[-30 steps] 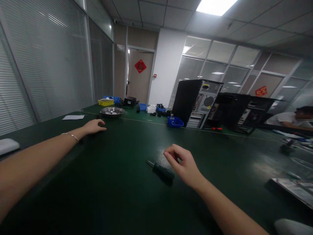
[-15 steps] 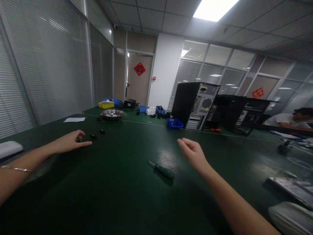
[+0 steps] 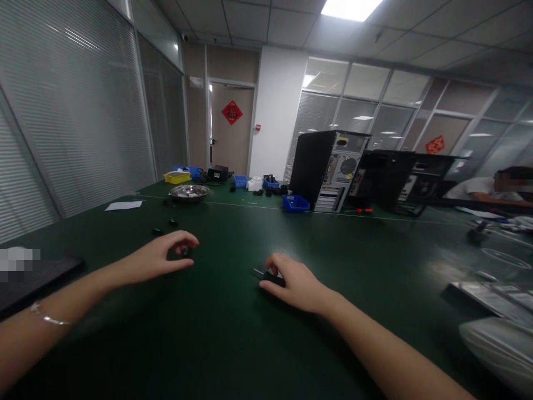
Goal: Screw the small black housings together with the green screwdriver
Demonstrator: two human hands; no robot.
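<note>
My right hand [image 3: 293, 280] has its thumb and fingers closed around the dark green handle of a screwdriver [image 3: 268, 276], whose metal shaft points left over the table. Most of the handle is hidden under the palm. Left of it, my left hand [image 3: 166, 255] is curled, thumb below and fingers above, with a small black piece [image 3: 185, 252] between them; its exact kind is too small to make out. Behind that hand lie two similar black pieces, one nearer [image 3: 157, 231] and one farther [image 3: 172, 222].
A metal dish [image 3: 189, 193] stands at the back left, near a sheet of paper [image 3: 124, 205]. A blue bin [image 3: 296, 204] sits beside a black computer tower [image 3: 314, 169]. At the right edge are a white bundle [image 3: 495, 350] and a flat tray-like item [image 3: 491, 305]; a person [image 3: 478, 189] sits beyond.
My left hand has moved right, carrying a small black piece from beside the other two. My right hand has come down and left onto the screwdriver and closed on its handle.
</note>
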